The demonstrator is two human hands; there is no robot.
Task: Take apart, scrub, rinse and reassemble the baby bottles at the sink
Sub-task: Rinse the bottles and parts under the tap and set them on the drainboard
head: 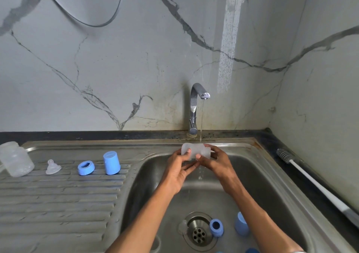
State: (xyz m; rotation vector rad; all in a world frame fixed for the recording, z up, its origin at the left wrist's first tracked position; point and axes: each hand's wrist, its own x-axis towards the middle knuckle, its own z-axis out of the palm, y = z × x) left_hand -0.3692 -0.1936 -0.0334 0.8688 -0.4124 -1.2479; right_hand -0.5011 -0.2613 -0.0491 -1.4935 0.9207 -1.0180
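Water runs from the tap (196, 107) in a thin stream onto a clear bottle body (195, 151), which the person holds on its side right under the spout, above the sink basin (147, 179). The left hand (179, 170) has its fingers curled round the bottle's left end, and the right hand (216, 162) grips the right end with thumb and fingers closed on it. This looks like the rinse step for this bottle.

Left of the tap, on the ribbed draining surface (58, 194), stand another clear bottle (16, 159), a clear teat (52, 167), a blue ring (86, 167) and a blue cap (111, 162) (probably parts already washed). Below the tap, near the drain (199, 233), lie a second blue ring (216, 227), a second blue cap (241, 224) and what seems a clear teat (183, 227). Right of the tap, the bottle brush (310, 179) lies on the dark counter.

Next move probably calls for turning the bottle so water fills it, then tipping it out before setting it to drain.
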